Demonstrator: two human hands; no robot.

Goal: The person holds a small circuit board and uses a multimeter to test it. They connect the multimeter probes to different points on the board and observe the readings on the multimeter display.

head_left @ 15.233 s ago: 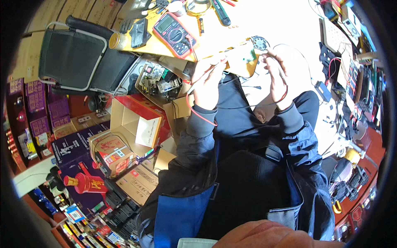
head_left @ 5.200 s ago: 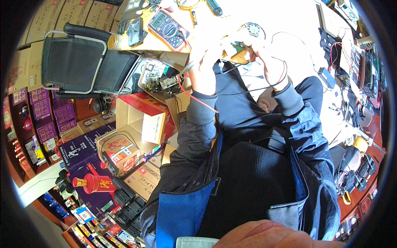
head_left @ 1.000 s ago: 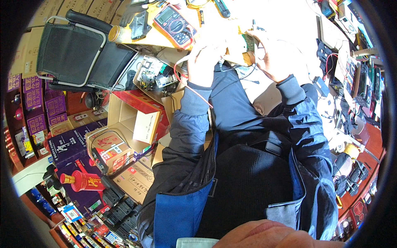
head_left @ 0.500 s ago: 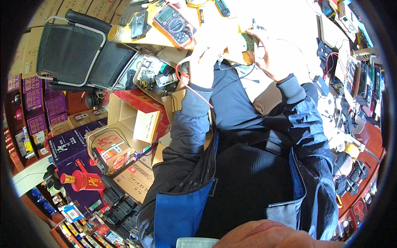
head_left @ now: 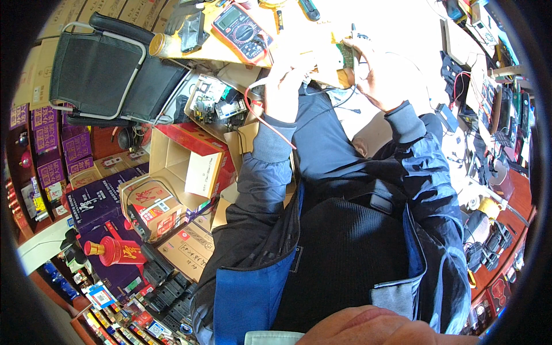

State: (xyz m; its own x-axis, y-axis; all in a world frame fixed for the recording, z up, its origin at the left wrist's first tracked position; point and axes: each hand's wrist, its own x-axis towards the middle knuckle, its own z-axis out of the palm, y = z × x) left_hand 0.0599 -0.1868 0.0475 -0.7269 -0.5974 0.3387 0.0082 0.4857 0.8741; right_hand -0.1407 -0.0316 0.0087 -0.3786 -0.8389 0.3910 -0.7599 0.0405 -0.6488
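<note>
Boxes: a purple box [head_left: 92, 195] carries large pale characters; a brown carton [head_left: 198, 244] has dark, handwritten-looking marks, too small to read.
Bottle shape: red with a gold top [head_left: 118, 251], marked in gold characters.
Circuit board: green [head_left: 345, 56], between the hands, just beside the right fingers; glare hides whether they touch it.
Left hand [head_left: 280, 89]: fingers bent together; glare hides their grip, and a red lead [head_left: 248, 102] loops beside the wrist.
Right hand [head_left: 372, 77]: grasping a slim, pen-like probe [head_left: 356, 62], dark tip pointing away.
Meter: red-edged [head_left: 241, 33], beyond the left hand.
</note>
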